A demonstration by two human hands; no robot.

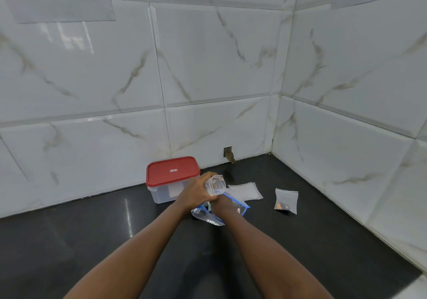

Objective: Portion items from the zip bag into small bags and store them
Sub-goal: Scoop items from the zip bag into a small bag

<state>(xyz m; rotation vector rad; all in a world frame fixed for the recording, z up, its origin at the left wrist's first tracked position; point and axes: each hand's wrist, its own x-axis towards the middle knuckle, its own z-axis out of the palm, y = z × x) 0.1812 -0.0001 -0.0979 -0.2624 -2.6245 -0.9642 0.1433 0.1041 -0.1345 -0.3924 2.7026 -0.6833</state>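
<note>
Clear plastic, crumpled and mouth-up: the small bag is in my left hand, whose fingers are curled round its lower part and grip it just above the worktop. Something small and brownish shows through its side; I cannot tell what it is.

At six o'clock from that bag, directly beneath it, the zip bag lies on the black worktop, its blue zip strip running along the edge at three o'clock. My right hand rests at its mouth, touching the plastic. The fingers of that hand are hidden under my left hand and the bags, so I cannot tell whether they are spread, pressed together or pinching anything.

At two o'clock from my hands, just beside the zip bag, an empty small bag lies flat. Further out at three o'clock, apart from the others, a filled small bag lies with dark and orange bits gathered in its lower corner.

At ten o'clock from my hands stands a clear plastic container with a red lid on it, close against the wall. Behind the worktop rise white marble-patterned tiles, meeting in a corner at one o'clock, with a small broken hole at the wall's foot at twelve o'clock.
</note>
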